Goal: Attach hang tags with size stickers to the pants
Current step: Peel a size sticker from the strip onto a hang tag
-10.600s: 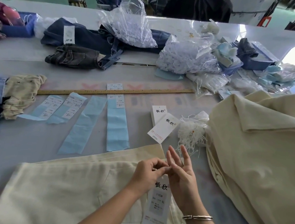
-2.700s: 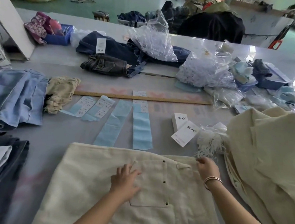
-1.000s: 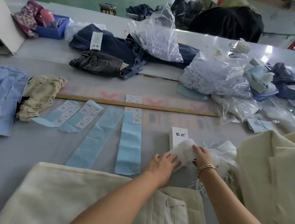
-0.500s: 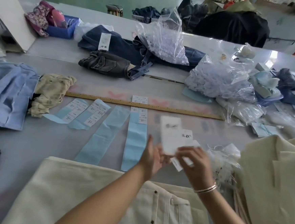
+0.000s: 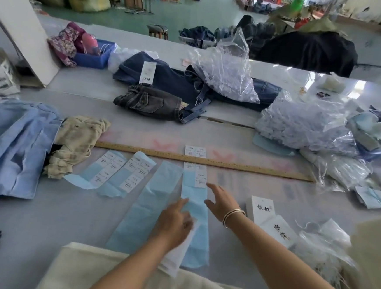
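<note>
both arms extended forward over the table. left hand [image 5: 174,223] curled, index finger pointing ahead, pinching a white tag. right hand [image 5: 220,202] open, fingers spread, palm down, bangles on wrist

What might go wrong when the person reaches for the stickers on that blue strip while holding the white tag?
1. The right hand reaches with spread fingers toward the size stickers on the blue backing strip; several sit close together, so the wrong size might get peeled.
2. The left hand holds the white hang tag over the strip; it might drag the loose strip out of place.
</note>
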`<state>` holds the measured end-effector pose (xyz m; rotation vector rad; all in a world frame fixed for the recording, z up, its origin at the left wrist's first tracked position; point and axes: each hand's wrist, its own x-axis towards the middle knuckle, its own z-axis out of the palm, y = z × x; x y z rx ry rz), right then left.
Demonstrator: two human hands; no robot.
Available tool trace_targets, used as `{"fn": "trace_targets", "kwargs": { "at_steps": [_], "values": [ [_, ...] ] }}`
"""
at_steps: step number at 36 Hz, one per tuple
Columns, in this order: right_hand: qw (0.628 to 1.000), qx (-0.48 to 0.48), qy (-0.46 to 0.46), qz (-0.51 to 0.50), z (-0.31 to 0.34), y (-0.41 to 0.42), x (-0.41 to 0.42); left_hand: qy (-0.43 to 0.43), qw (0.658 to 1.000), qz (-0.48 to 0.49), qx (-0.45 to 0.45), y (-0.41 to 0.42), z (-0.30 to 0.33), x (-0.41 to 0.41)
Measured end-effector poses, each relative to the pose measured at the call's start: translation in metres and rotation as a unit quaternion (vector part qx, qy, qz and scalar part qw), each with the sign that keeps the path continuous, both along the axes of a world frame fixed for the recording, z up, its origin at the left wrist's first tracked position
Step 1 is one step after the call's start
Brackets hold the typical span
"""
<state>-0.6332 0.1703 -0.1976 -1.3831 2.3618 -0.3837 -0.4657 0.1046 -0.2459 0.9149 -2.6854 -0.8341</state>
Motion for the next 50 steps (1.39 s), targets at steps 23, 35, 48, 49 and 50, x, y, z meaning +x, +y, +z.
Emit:
{"fn": "trace_targets", "kwargs": {
  "at_steps": [23,35,48,49,50],
  "values": [
    [1.0,-0.001,0.006,0.007,-0.051,-0.057,-0.04,0.0,0.993,-0.002,-0.12,0.014,-0.019,0.002],
    [1.0,-0.02,-0.015,-0.007,-0.049,-0.06,-0.039,0.005,0.993,-0.021,-0.114,0.014,-0.02,0.002],
    [0.998,-0.02,-0.018,-0.06,-0.05,-0.061,-0.035,-0.001,0.994,-0.018,-0.112,0.015,-0.016,0.001],
    [0.998,-0.018,-0.013,-0.064,-0.049,-0.062,-0.034,0.0,0.993,-0.017,-0.114,0.015,-0.016,0.001],
    [0.997,-0.017,-0.009,-0.069,-0.049,-0.063,-0.033,0.001,0.993,-0.015,-0.117,0.016,-0.016,0.001]
  ]
}}
